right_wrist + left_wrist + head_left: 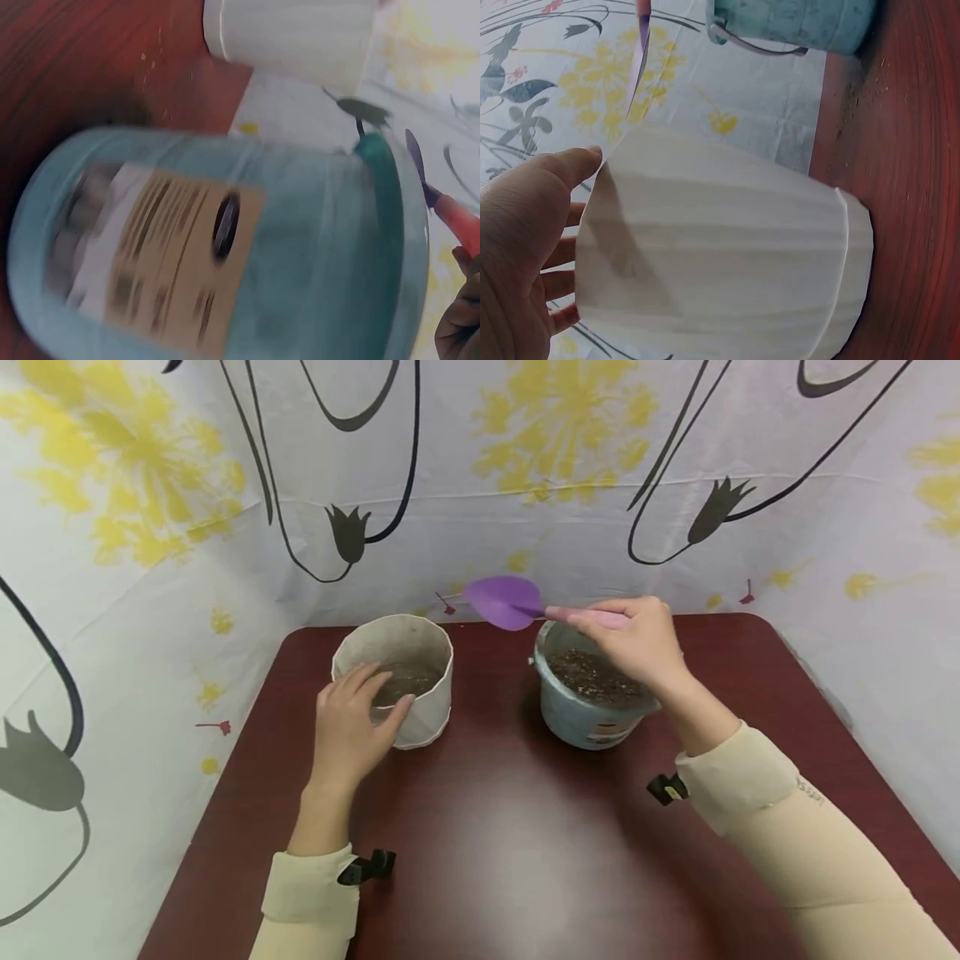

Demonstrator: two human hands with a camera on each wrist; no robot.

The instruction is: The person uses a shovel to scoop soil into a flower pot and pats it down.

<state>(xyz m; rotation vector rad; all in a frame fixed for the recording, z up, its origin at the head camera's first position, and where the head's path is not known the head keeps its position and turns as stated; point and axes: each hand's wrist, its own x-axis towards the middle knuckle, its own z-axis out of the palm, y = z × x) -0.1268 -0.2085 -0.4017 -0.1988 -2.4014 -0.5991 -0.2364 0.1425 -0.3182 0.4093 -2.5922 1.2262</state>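
My right hand (637, 639) grips the pink handle of a small garden trowel (504, 602) with a purple blade. The trowel is held above the left rim of a blue bucket (588, 727), its blade pointing left. Dark soil (592, 675) lies inside the bucket. On the left stands a white plant pot (720, 240) with a fluted wall and some brown soil (408, 681) in the bottom. My left hand (348, 722) is at the pot's near rim, fingers spread loosely over the opening and the thumb beside the rim. Whether all its fingertips touch the pot is unclear.
Both containers stand toward the back of a dark red table (495, 827). A white flowered cloth (465, 460) hangs close behind and along the sides. Soil crumbs (859, 97) are scattered on the table beside the bucket. The bucket has a thin carrying handle (761, 46).
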